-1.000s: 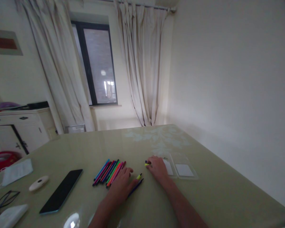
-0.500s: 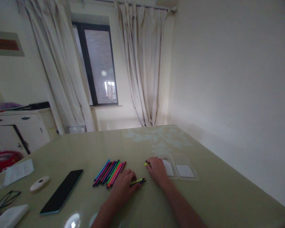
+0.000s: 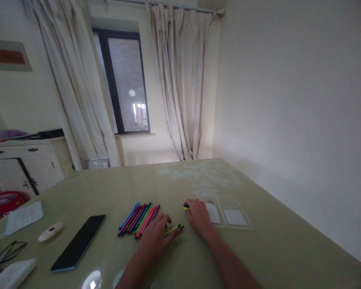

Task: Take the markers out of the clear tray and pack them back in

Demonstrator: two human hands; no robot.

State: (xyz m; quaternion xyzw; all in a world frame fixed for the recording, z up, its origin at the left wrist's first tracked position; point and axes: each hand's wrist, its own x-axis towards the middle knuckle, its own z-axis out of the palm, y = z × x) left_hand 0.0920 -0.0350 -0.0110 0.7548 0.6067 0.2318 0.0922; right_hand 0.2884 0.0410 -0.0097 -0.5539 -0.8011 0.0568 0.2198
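My left hand [image 3: 155, 235] is closed loosely around a yellow-green marker [image 3: 172, 230] with a dark tip, which points right. A second dark tip shows beside it; its body is hidden. Left of this hand, touching or almost touching it, a row of colored markers [image 3: 138, 218] lies side by side in blue, purple, red, green, orange and pink. My right hand [image 3: 197, 213] rests on the table with curled fingers over a yellow marker [image 3: 185, 208], of which only a short end shows. Just right of that hand lies an opened clear plastic case [image 3: 228, 204] with white inserts.
To the left are a dark phone [image 3: 80, 243], an oval white object [image 3: 50, 232], a face mask [image 3: 24, 218], eyeglasses [image 3: 9, 255] and a white box-like object [image 3: 15, 275]. The table [image 3: 132, 180] meets a wall on the right. A white cabinet [image 3: 39, 164] stands behind.
The left hand's index finger has lifted a little, and the markers in that hand have shifted slightly. The right hand has barely moved; its fingertips are slightly higher.
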